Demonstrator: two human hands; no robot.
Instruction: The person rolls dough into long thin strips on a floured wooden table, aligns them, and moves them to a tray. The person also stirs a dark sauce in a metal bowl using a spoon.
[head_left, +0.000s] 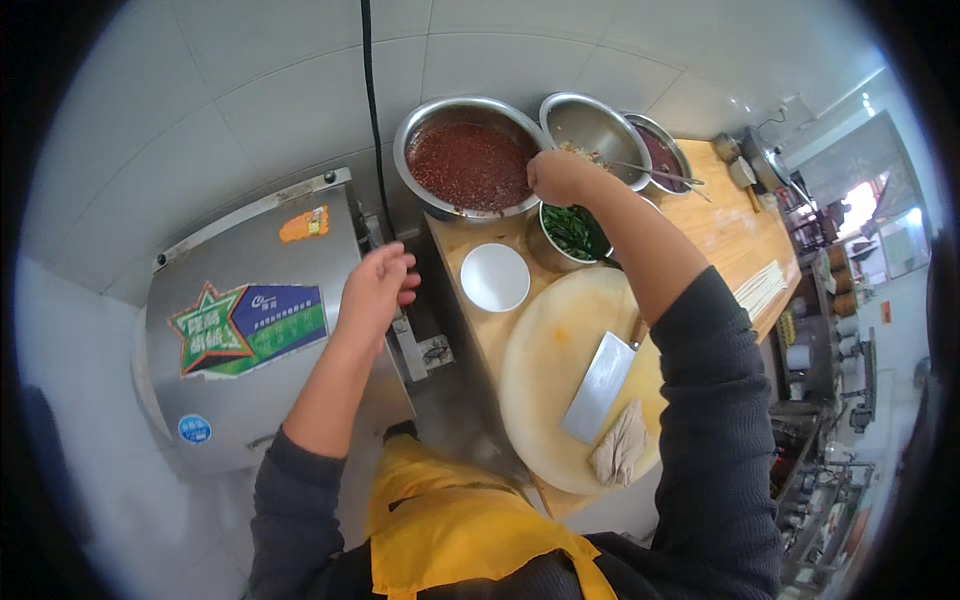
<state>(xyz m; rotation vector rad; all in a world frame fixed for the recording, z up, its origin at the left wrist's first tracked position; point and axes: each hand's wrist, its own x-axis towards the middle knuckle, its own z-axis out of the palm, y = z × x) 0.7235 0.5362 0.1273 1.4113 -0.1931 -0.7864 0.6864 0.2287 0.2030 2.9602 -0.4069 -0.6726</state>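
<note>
My right hand (561, 178) is curled over the gap between a steel bowl of dark red sauce (472, 161) and a tilted steel bowl (596, 131) with chopped bits and a metal utensil in it. Whether it grips something is hidden. Below it stands a steel pot of chopped greens (571, 231). My left hand (382, 285) hangs with bent fingers beside the steel machine, holding nothing visible. A white bowl (495, 277) stands between the sauce bowl and the round chopping board (540, 375). A cleaver (600, 386) and a crumpled cloth (621, 444) lie on the board.
The steel machine (247, 262) with stickers stands on the left, below a tiled wall and a hanging black cable (373, 97). Another steel bowl of dark red contents (658, 150) is at the back. Noodle-like strips (759, 289) lie on the wooden counter (731, 217) at right.
</note>
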